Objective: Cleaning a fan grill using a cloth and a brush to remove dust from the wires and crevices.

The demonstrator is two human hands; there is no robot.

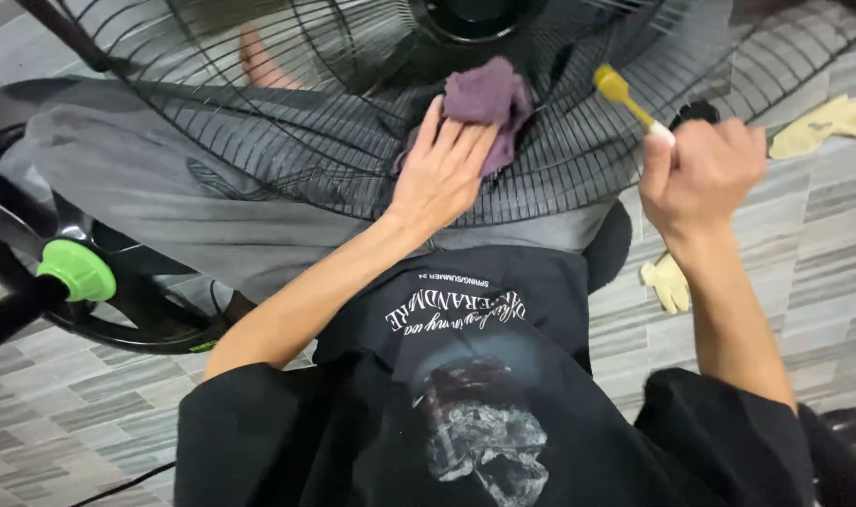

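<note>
The fan grille (287,141), a round guard of black wire, lies across our lap and fills the upper part of the view. Our left hand (439,169) rests on it with the fingers stretched out and flat, and it presses a purple cloth (492,99) against the wires near the dark hub (470,17) of the grille. The cloth is bunched under and beyond our fingertips.

Our right hand (702,174) is closed around the white handle of a small brush with a yellow head (625,97). The yellow head points up and to the left, and it is just over the right part of the grille; we cannot tell if it touches the wires.

On the left there is another black fan part with a green knob (76,270), standing on the grey tiled floor (53,404). On the right side two pale yellow rubber gloves lie on the tiles, one glove (832,120) near the edge of the grille and the other glove (669,282) beside our right forearm.
</note>
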